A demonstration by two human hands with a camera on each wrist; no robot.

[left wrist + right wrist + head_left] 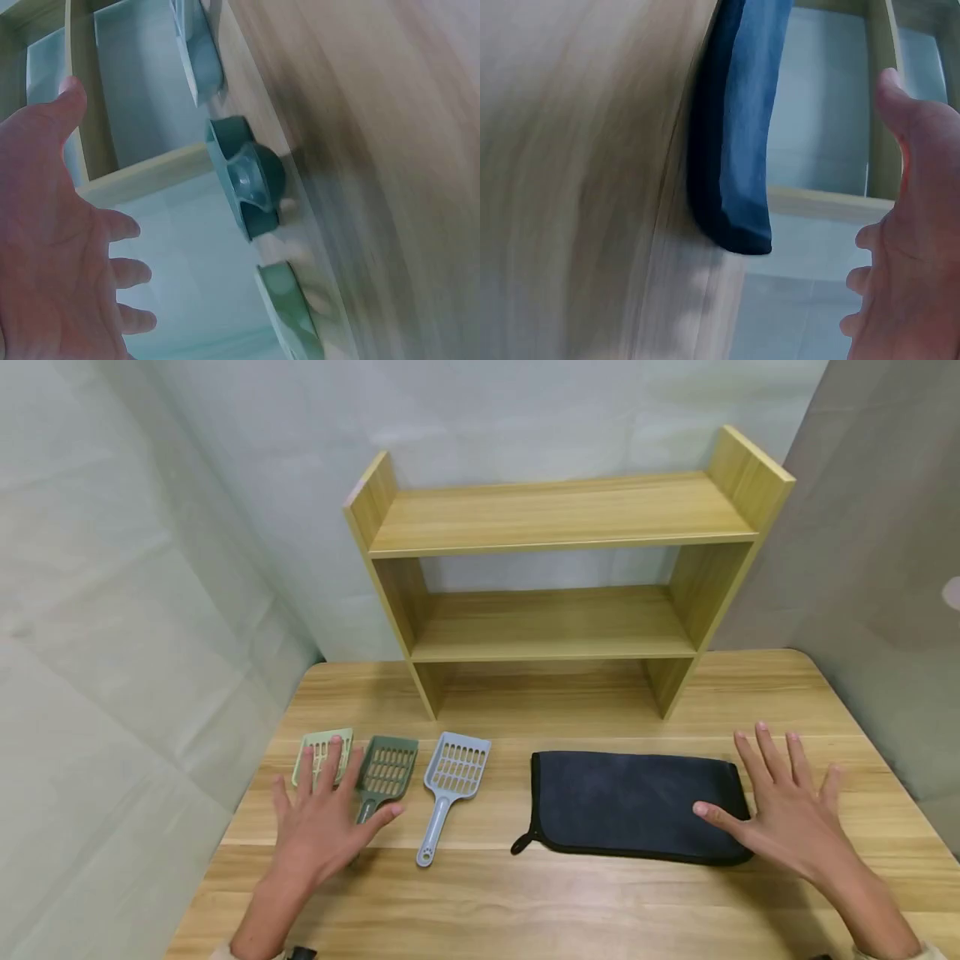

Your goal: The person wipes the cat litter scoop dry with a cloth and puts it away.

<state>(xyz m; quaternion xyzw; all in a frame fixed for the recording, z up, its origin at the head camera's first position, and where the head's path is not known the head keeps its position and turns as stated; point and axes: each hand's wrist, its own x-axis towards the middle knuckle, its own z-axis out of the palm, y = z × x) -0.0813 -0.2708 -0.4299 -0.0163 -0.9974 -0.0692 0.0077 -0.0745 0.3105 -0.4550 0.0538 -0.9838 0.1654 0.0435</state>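
head view: left hand (318, 831) spread, gripping nothing, above pale green scoop (321, 739), dark green scoop (388, 767); grey scoop (448, 794) thumb-side, handle nearest, probably for easy reach; right hand (795, 818) likewise empty, pouch (630, 806) thumb-side.

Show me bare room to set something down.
Bare tabletop lies between the gray scoop and the dark pouch, and in front of both. On the shelf unit, the top board and middle board are bare. Crowded: the left side, where the left hand partly screens the light green scoop and dark green scoop; the pouch's right end, by the right hand.
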